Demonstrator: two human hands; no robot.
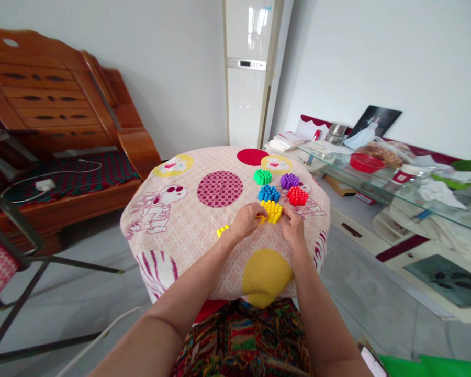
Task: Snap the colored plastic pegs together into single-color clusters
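Both my hands rest on a round table draped in a pink patterned cloth (pixel 180 220). My left hand (pixel 246 220) and my right hand (pixel 292 224) are curled around a cluster of yellow studded pieces (pixel 272 210), fingers pinching its two sides. A loose yellow piece (pixel 222 230) lies just left of my left wrist. Beyond the yellow cluster sit a blue cluster (pixel 269 193), a red cluster (pixel 297 196), a green cluster (pixel 262 176) and a purple cluster (pixel 289 180).
A wooden bench (pixel 63 120) with a charger and cable stands at the left, a metal chair frame (pixel 19 246) in front of it. A cluttered glass shelf (pixel 380 178) runs along the right wall. A tall white air conditioner (pixel 248 73) stands behind the table.
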